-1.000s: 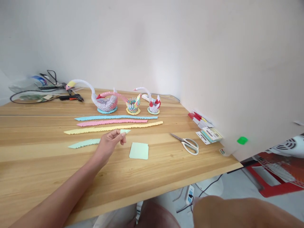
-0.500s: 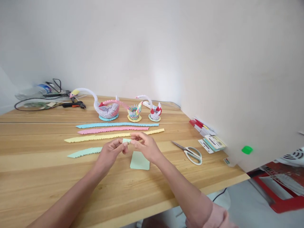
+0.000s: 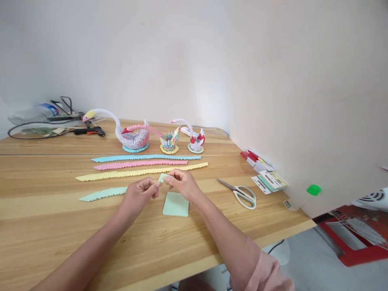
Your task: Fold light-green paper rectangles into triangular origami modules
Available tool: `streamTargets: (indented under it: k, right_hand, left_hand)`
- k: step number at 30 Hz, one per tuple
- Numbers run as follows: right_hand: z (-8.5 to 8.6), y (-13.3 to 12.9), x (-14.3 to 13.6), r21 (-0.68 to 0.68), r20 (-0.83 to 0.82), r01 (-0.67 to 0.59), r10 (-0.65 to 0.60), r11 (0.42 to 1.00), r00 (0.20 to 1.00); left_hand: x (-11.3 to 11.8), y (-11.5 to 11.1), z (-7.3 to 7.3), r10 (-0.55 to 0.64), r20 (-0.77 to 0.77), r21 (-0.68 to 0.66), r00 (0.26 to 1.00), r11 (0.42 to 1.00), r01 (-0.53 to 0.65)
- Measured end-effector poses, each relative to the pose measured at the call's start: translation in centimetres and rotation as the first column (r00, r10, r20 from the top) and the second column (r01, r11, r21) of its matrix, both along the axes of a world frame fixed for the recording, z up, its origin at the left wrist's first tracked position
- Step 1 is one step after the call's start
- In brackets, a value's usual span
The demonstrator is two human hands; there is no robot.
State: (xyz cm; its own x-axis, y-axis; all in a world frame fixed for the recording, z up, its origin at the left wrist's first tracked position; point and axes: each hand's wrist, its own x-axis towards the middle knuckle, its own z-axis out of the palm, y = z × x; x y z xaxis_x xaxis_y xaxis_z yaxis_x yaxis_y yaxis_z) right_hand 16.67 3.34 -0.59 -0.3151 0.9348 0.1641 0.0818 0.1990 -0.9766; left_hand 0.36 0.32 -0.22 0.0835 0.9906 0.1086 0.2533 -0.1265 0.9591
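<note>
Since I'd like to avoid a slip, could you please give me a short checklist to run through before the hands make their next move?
1. Small green paper held: ok, at the fingertips of both the left hand and right hand.
2. Its folds crisp and even: cannot tell, too small and partly covered.
3. Stack of green sheets close by: ok, on the table just nearer the person than the held paper.
4. Green strip fully in view: not ok, the left hand hides its right end.
5. Scissors away from both hands: ok, lying to the right.
</note>
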Motion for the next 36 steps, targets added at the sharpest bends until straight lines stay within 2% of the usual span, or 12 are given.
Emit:
streamTargets:
  k: [2,5,7,10,13,15,22,28,32,36]
  right_hand:
    - [-0.07,-0.06,0.11,0.021,0.062,0.007,-0.008,1.0,0.998]
    - [-0.08,-0.16,0.23,0.126,0.179,0.039,-0.061,0.991,0.982]
    - [-0.07,-0.25,0.18,0.168,0.202,0.051,-0.085,0.984,0.976]
    - [0.03,-0.38,-0.08,0.105,0.077,0.048,-0.057,0.993,0.995]
    - [0.22,-0.42,-0.29,0.004,-0.115,0.032,-0.032,0.999,0.993]
    - [0.31,-0.4,-0.31,-0.031,-0.171,0.039,-0.044,0.999,0.984]
    - [-0.14,-0.32,-0.27,-0.043,-0.074,-0.018,0.015,0.999,0.997]
    - [-0.52,-0.49,-0.28,0.012,0.085,0.038,-0.039,0.999,0.996]
    - [-0.21,-0.52,-0.34,0.004,0.002,0.046,-0.046,0.999,0.999]
    - [0.09,-0.46,-0.14,0.05,-0.043,0.072,-0.07,0.996,0.997]
  left_hand:
    - [0.07,-0.04,-0.03,-0.045,0.011,-0.009,0.999,0.999,0.045]
    - [0.07,-0.07,-0.01,-0.108,0.041,-0.046,0.993,0.993,0.109]
    - [0.02,-0.06,0.03,-0.134,0.061,-0.062,0.989,0.988,0.138]
    - [-0.07,0.01,0.04,-0.128,0.086,-0.038,0.988,0.991,0.131]
    - [-0.17,0.09,-0.07,-0.065,0.086,0.003,0.994,0.998,0.065]
    - [-0.24,0.12,-0.18,-0.038,0.078,0.019,0.996,0.999,0.037]
    - [-0.05,0.0,-0.22,-0.021,0.058,0.032,0.998,0.999,0.019]
    - [0.25,-0.17,-0.15,-0.064,0.002,-0.023,0.998,0.998,0.064]
    - [0.3,-0.18,-0.19,-0.061,-0.007,-0.043,0.998,0.997,0.061]
    - [0.31,-0.32,0.13,-0.099,0.023,-0.021,0.995,0.995,0.1]
